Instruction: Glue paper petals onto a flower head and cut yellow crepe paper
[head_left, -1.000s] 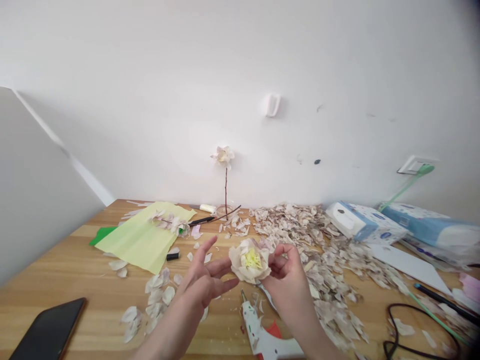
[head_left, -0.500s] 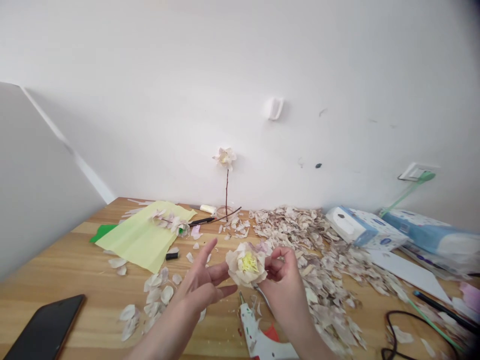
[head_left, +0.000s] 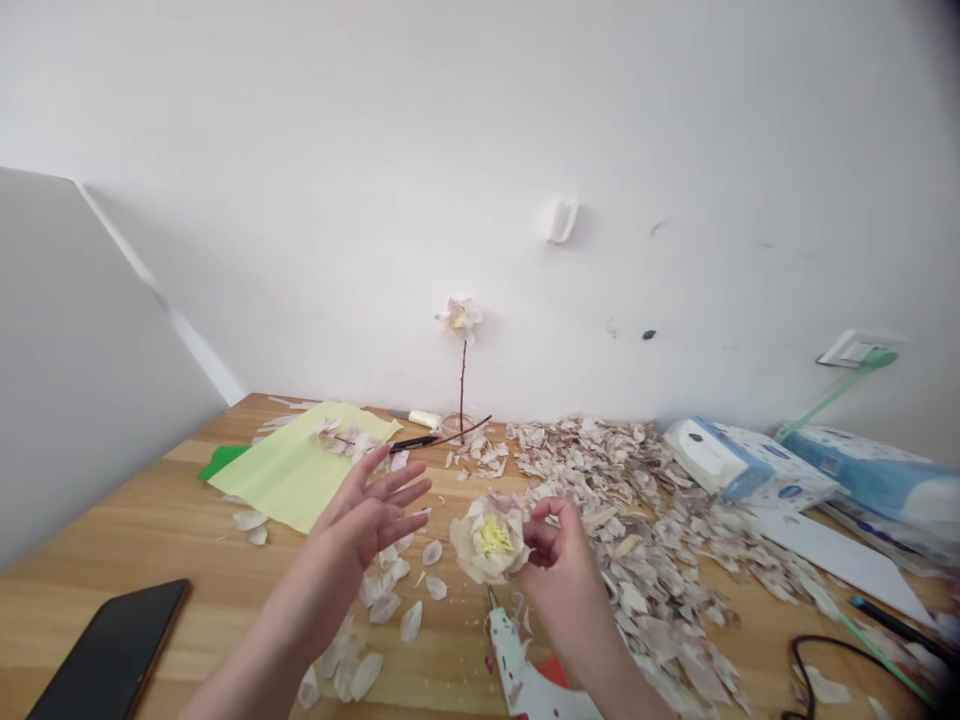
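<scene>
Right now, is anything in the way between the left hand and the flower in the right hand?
No, nothing visible blocks the gap between the open left hand and the flower. Loose petals lie lower down, on the table. The right hand has its grip on the flower's other side.

a cream-white flower (head_left: 472, 555) — broad, crinkled petals, mauve-tinged along the far edge — is open toward the viewer, showing a fringed yellow centre (head_left: 495, 536). it sits above the desk (head_left: 135, 540), pinched at its right side in the right hand (head_left: 559, 575).
</scene>
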